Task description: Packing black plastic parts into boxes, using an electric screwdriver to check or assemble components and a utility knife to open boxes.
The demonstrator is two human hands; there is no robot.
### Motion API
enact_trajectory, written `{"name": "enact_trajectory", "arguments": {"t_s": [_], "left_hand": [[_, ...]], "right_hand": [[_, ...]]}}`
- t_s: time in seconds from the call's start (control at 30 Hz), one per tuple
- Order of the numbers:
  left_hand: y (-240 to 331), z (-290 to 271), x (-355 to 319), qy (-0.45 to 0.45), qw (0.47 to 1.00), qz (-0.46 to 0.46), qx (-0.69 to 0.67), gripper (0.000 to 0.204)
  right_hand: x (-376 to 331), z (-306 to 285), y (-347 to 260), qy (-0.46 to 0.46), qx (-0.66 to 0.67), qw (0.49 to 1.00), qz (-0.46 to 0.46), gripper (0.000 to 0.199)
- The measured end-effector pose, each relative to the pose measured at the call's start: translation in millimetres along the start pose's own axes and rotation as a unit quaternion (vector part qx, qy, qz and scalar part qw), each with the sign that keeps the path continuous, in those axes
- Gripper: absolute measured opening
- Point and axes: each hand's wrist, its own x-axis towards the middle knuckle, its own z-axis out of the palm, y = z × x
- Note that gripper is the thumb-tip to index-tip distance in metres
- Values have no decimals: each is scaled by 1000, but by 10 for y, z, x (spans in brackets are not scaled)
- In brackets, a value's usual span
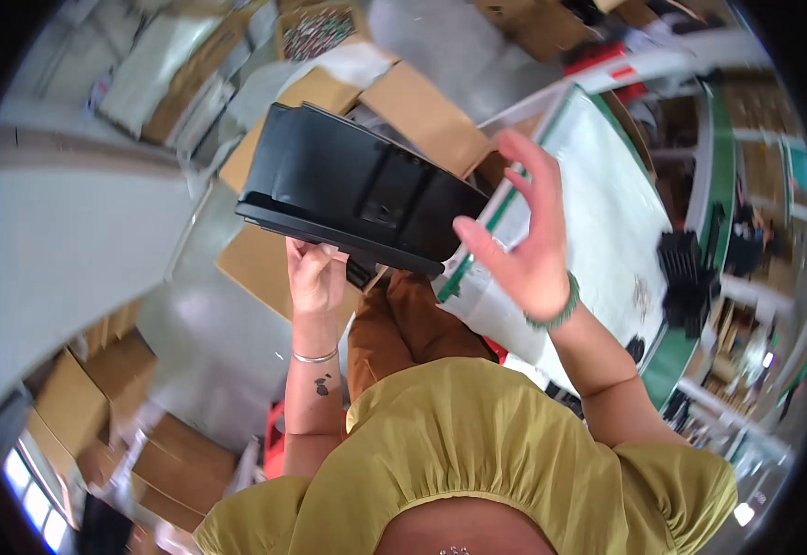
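A large black plastic housing (pixel 329 171) with a ledge along its near edge hangs tilted over an open cardboard box (pixel 426 116). My left hand (pixel 315 277) grips its near edge from below, with the fingertips partly hidden under it. My right hand (pixel 533 236) is raised off the housing's right end, fingers spread and slightly blurred. Nothing is in that hand, and it is above the edge of a white-topped table.
The table (pixel 607 208) with a green edge stands at my right. Black stacked parts (pixel 681 277) lie along its right side. Cardboard boxes (pixel 177 467) are on the floor at the lower left. A box of small mixed pieces (pixel 318 35) stands at the back.
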Motion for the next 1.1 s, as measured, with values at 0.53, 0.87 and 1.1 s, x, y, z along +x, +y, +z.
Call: {"name": "enact_trajectory", "arguments": {"t_s": [0.53, 0.87, 1.1], "left_hand": [[-1324, 1680, -262, -343, 878, -309, 130, 63], [-2720, 2624, -463, -361, 658, -595, 288, 97], [-4098, 3511, -38, -299, 633, -652, 292, 56]], "right_hand": [[-2184, -1605, 568, 245, 657, 674, 232, 52], [-3500, -2375, 1357, 328, 603, 668, 287, 47], [-3366, -3327, 2371, 335, 467, 766, 290, 59]]}}
